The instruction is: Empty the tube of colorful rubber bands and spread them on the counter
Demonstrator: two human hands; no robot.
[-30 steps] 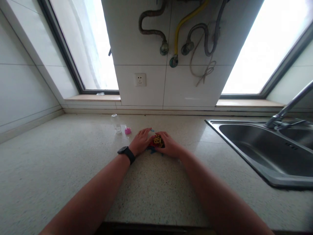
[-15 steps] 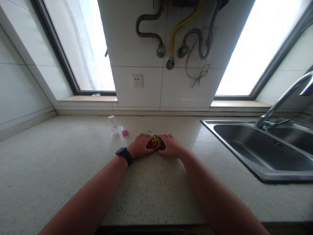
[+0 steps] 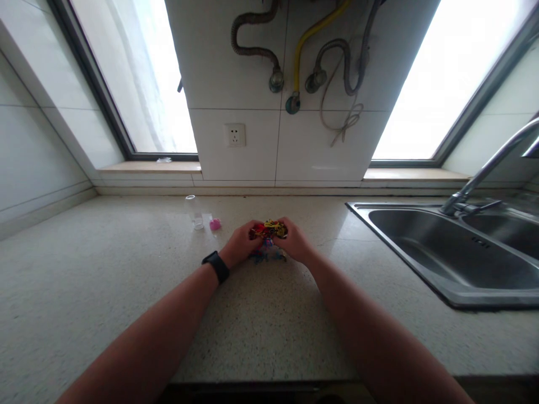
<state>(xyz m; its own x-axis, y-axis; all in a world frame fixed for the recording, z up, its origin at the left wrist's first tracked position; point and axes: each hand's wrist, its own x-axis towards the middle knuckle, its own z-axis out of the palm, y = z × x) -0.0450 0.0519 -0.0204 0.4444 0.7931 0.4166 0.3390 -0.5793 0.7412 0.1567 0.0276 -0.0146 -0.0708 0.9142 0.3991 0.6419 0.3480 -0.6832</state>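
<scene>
Red and yellow bands, a small bunch [image 3: 268,229], pinched between both hands, lifted a bit off the speckled stone counter [image 3: 105,292]. Left hand [image 3: 239,247] closed on the left side of the bunch, black watch [image 3: 216,265] on that wrist. Right hand [image 3: 295,242] closed on the right side. More loose bands, blue ones [image 3: 264,256], lying flat just under the hands. Far and left, close by: a small clear bottle [image 3: 194,212] standing up, a pink cap [image 3: 215,225] just beside it, not touching. Lots of bare counter to the left and near. Right side: metal sink [image 3: 425,266], rim well apart from the right hand, tap [image 3: 488,171] at the far right. Far edge: white tiled wall [image 3: 261,151] with a socket [image 3: 234,135], window sills on both sides.
</scene>
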